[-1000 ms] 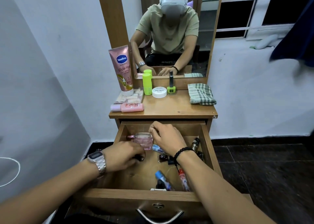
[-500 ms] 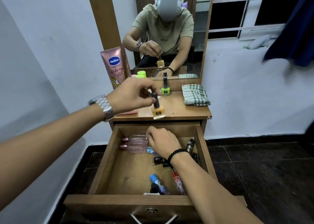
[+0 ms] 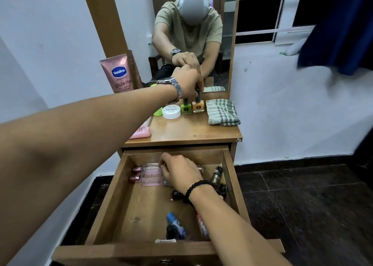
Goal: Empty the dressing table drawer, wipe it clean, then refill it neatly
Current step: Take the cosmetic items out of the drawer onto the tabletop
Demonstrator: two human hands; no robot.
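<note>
The left arm is stretched forward over the dressing table top [image 3: 181, 132], and the left hand [image 3: 186, 82] is curled downward with its fingertips pinched on the black cap of an orange nail polish bottle [image 3: 198, 106]. That bottle stands upright on the top, just beside a green nail polish bottle [image 3: 185, 108] and near a white nail polish remover jar [image 3: 171, 111]. A folded checked cloth [image 3: 222, 112] lies to the right of the orange bottle.

The right arm is reached down into the open drawer [image 3: 234, 187], where the right hand [image 3: 179, 170] rests palm down with its fingers bent over a clear pink perfume bottle [image 3: 150, 175] lying on its side at the back left. Whether the bottle is actually gripped cannot be told, since the fingertips are hidden behind the hand.

Much of the table's left side is covered by the left forearm: only parts of a pink Vaseline tube [image 3: 121, 74], a lime green item and a pink bottle [image 3: 141, 133] are seen. Small dark bottles [image 3: 177, 194] are partly hidden by the right wrist, and a blue item [image 3: 174, 223] near the drawer front is blurred. The drawer front is cut off by the bottom edge.
</note>
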